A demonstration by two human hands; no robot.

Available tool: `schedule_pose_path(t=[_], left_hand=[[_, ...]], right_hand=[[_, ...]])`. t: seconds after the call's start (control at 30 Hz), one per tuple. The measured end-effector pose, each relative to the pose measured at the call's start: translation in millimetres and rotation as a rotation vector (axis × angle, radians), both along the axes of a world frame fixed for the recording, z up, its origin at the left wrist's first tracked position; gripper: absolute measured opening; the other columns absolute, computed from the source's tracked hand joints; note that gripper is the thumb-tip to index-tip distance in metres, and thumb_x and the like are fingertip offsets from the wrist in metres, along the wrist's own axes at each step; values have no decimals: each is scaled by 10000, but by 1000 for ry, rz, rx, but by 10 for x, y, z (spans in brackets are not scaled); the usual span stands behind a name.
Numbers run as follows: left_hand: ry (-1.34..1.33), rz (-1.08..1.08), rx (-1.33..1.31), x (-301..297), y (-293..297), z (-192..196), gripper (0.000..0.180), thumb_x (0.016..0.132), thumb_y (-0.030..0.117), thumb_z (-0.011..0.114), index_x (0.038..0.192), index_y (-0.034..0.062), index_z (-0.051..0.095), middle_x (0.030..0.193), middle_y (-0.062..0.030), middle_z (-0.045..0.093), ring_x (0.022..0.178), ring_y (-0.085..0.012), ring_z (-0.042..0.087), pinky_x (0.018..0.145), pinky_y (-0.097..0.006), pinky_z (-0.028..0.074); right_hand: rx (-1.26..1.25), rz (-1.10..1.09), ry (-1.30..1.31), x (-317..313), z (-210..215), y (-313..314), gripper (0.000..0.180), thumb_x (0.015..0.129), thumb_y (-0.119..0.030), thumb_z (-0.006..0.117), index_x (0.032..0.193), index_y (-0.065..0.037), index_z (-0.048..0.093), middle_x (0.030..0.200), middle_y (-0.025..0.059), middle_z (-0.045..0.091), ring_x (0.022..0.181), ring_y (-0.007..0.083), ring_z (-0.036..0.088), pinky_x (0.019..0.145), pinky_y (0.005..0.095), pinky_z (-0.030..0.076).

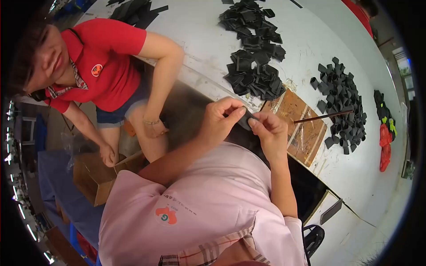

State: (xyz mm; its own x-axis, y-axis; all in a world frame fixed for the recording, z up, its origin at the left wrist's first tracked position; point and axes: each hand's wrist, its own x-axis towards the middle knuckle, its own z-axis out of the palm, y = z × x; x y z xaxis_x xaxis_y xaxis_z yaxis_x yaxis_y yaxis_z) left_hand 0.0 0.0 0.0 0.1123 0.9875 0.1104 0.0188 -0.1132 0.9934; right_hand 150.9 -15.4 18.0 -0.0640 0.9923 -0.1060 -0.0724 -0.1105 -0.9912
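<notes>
Between my two hands I hold a small black fabric piece (245, 119), pinched from both sides above the table's near edge. My left hand (222, 119) grips its left end with thumb and fingers. My right hand (268, 133) pinches the right end. Behind them, on the white table (310, 48), lies a large heap of flat black pieces (255, 53). To the right sits a pile of small folded black pieces (341, 102). A brown cardboard pad (306, 128) wrapped in clear tape lies just beyond my right hand, with a thin dark stick (321, 117) on it.
A person in a red shirt (106, 62) bends at my left, one hand in an open cardboard box (95, 177) on the floor. More black pieces (135, 13) lie at the table's far left. Red and green items (385, 133) sit at the right edge.
</notes>
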Motion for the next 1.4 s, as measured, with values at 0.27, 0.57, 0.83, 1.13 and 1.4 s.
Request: schedule_pose_path(t=[0.27, 0.57, 0.83, 1.13, 1.4], left_hand=[[205, 297, 226, -23, 837, -575, 135, 785, 94, 544, 862, -14, 570, 669, -93, 584, 616, -161, 558, 578, -271, 430], [839, 328, 21, 246, 1580, -763, 251, 701, 246, 606, 785, 19, 537, 800, -163, 581, 764, -333, 559, 658, -419, 436], [447, 274, 473, 417, 1166, -378, 168, 682, -92, 528, 772, 29, 600, 740, -87, 553, 598, -187, 539, 530, -243, 422], [-67, -167, 295, 882, 228, -110, 204, 736, -103, 511, 918, -11, 527, 845, -83, 569, 722, -155, 558, 663, -248, 455], [-434, -491, -589, 859, 391, 116, 170, 794, 110, 565, 917, -3, 541, 723, -49, 570, 611, -80, 533, 525, -189, 414]], right_hand=[[384, -292, -301, 912, 847, -322, 74, 732, -17, 587, 803, -6, 601, 694, 36, 534, 621, 96, 491, 557, 207, 391], [467, -756, -408, 1447, 699, -117, 281, 829, -128, 565, 1053, 39, 530, 823, 57, 566, 636, 66, 480, 575, 192, 398], [-88, -128, -107, 692, 79, -188, 197, 832, -158, 543, 810, 30, 596, 702, 41, 575, 614, 79, 527, 546, 197, 432], [-230, -336, 735, 623, -203, 11, 145, 838, -138, 548, 891, -4, 564, 766, 41, 603, 607, 99, 556, 566, 224, 463], [-183, -299, 544, 831, -200, -78, 97, 810, -122, 589, 830, -27, 589, 723, 16, 596, 596, 65, 532, 566, 185, 451]])
